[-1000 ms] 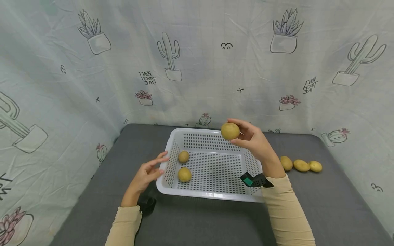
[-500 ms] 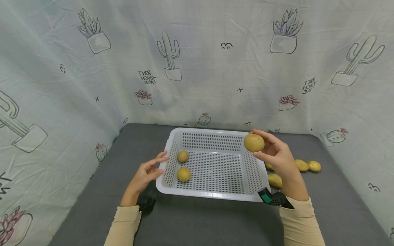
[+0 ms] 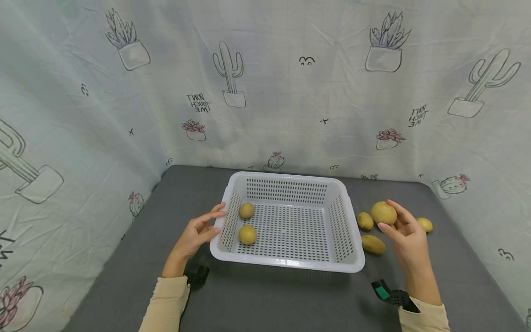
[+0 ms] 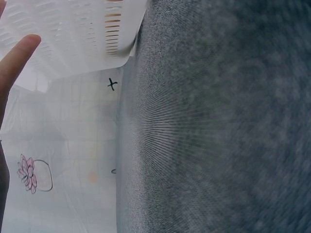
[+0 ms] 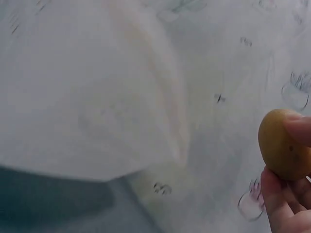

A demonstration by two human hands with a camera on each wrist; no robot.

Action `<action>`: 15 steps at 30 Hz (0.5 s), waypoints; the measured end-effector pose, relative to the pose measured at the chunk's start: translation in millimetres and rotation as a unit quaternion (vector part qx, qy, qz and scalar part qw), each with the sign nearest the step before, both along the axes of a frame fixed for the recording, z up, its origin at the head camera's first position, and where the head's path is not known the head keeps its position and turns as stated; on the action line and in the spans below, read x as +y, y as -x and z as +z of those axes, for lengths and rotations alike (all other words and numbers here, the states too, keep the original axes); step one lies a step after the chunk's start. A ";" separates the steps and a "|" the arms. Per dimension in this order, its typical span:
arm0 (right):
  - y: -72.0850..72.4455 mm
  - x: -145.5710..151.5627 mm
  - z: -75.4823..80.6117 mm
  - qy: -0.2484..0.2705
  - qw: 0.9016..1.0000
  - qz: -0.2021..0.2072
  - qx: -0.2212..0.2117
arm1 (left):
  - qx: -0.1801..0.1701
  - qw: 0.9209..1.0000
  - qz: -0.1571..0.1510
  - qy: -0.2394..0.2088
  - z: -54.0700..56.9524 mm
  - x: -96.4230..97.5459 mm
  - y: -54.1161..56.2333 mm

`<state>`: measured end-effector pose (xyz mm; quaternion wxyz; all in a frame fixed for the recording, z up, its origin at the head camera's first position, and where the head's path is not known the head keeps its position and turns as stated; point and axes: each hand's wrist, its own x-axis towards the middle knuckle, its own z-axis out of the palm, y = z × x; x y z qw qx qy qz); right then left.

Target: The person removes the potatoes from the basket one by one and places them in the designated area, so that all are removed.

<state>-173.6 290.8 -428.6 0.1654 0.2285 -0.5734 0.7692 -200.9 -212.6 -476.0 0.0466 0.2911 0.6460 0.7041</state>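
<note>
My right hand (image 3: 408, 233) holds a round yellow potato (image 3: 383, 213) between thumb and fingertips, to the right of the white plastic basket (image 3: 286, 263). In the right wrist view the same potato (image 5: 282, 145) is pinched at the frame's right edge. At the basket's left rim, my left hand (image 3: 195, 235) rests its loosely extended fingers. One of those fingers (image 4: 22, 56) shows against the basket wall in the left wrist view. Inside the basket, near its left wall, lie one potato (image 3: 246, 210) and a second potato (image 3: 247, 234).
Just right of the basket, a small potato (image 3: 365, 221) and a longer potato (image 3: 373, 244) lie on the grey tabletop (image 3: 286, 299). Another potato (image 3: 425, 224) lies beyond my right hand, which may hide more. A patterned curtain (image 3: 269, 83) hangs behind the table.
My right hand has carried the potato from above the basket to the right and down, beyond the basket's right rim. The left hand and the two potatoes in the basket have stayed put.
</note>
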 end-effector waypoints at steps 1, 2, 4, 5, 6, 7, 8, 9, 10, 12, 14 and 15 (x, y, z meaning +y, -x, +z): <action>-1.4 2.7 -5.6 0.002 1.000 -0.014 -0.010 | -0.003 1.000 0.002 0.002 0.6 0.1 -0.1; -2.5 5.3 -10.8 0.004 0.999 -0.025 -0.020 | -0.005 1.000 0.004 0.003 1.1 0.2 -0.2; -3.7 10.4 -19.4 0.007 0.998 -0.045 -0.041 | -0.003 1.000 0.004 0.005 2.0 0.3 -0.4; -3.9 13.1 -23.1 0.009 0.997 -0.053 -0.050 | 0.000 1.000 0.003 0.005 2.0 0.4 -0.6; -3.9 15.6 -26.1 0.007 0.996 -0.066 -0.060 | 0.001 1.000 0.001 0.003 2.0 0.5 -0.8; -3.6 18.1 -29.0 0.009 0.995 -0.075 -0.068 | 0.004 1.000 -0.001 0.002 1.9 0.6 -0.8; -3.2 20.7 -31.7 0.010 0.994 -0.082 -0.075 | 0.006 1.000 -0.003 0.000 1.6 0.5 -0.8; -2.8 23.4 -34.2 0.010 0.993 -0.088 -0.080 | 0.008 1.000 -0.006 -0.002 1.2 0.4 -0.8; -2.4 26.1 -36.7 0.009 0.992 -0.096 -0.085 | 0.009 1.000 -0.008 -0.004 0.8 0.4 -0.7; -2.0 31.6 -41.8 0.015 0.990 -0.102 -0.095 | 0.008 1.000 -0.009 -0.005 0.2 0.2 -0.5; -2.3 37.3 -47.2 0.021 0.989 -0.104 -0.107 | 0.007 1.000 -0.008 -0.005 -0.3 -0.1 -0.4; -2.6 40.2 -49.8 0.022 0.987 -0.108 -0.113 | 0.007 1.000 -0.007 -0.004 -0.6 -0.4 -0.3</action>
